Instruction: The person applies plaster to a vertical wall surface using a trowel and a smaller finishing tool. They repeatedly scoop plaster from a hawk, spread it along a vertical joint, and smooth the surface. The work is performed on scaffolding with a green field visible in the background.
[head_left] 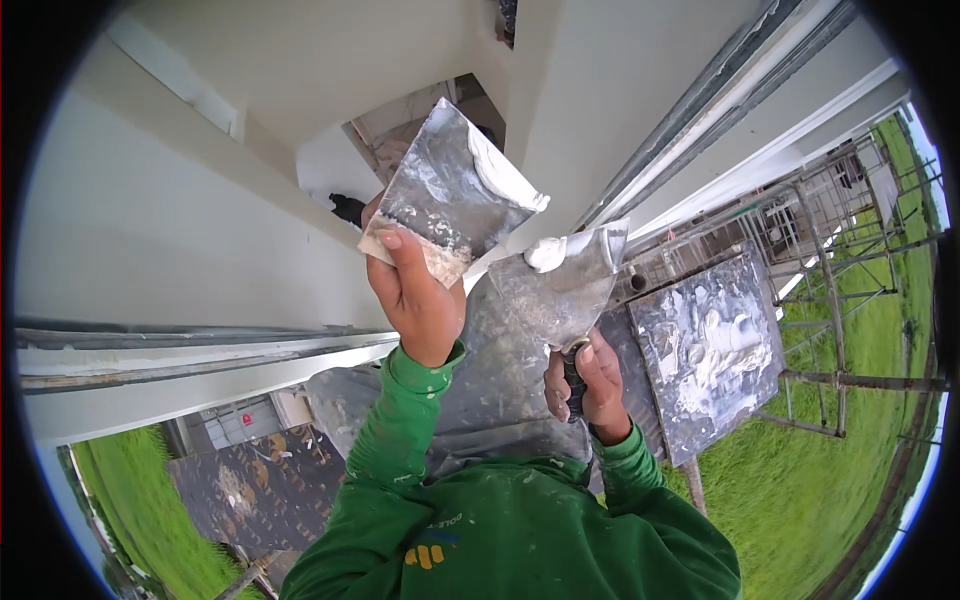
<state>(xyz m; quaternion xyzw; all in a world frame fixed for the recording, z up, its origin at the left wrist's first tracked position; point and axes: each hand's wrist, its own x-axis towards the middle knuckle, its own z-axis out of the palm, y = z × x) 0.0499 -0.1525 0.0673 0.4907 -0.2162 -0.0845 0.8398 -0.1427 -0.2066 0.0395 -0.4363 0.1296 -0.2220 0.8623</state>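
My left hand [415, 295] is closed on the lower edge of a flat metal plastering blade [430, 185], thumb on its near face. White putty lies in a ridge along that blade's right edge, and its gripped edge is crusted with dried plaster. In my right hand [592, 385] is a putty knife [555, 295], fingers wrapped round its dark handle. A lump of white putty [545, 254] sits on the knife's wide blade near the upper left corner. The two tools are held up close together, the knife right of and lower than the plate-like blade.
A board smeared with white putty [710, 345] stands at my right. Pale walls [180, 220] rise on the left and ahead, with a long grooved frame [700, 110] at upper right. Metal scaffolding [835, 290] stands over grass at right. Another stained board [255, 485] lies lower left.
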